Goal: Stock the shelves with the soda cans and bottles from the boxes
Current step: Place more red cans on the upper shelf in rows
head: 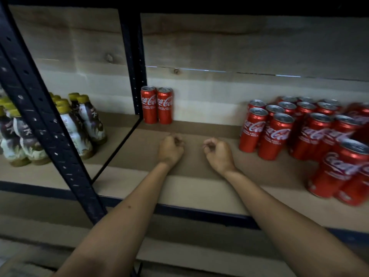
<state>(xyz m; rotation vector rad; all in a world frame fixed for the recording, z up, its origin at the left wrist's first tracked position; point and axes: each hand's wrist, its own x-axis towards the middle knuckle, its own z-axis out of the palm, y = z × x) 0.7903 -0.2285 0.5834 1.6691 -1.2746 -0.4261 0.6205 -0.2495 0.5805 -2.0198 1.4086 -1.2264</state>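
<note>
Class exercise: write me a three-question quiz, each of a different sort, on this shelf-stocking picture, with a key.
1. True or false: the left hand holds a can.
2. How many cans stand in the pair by the dark post?
3. Where are the bottles? A) left of the post B) among the cans at right C) in the right hand

Key: 1 false, both hands are curled and empty over the shelf; 2 two; 3 A.
</note>
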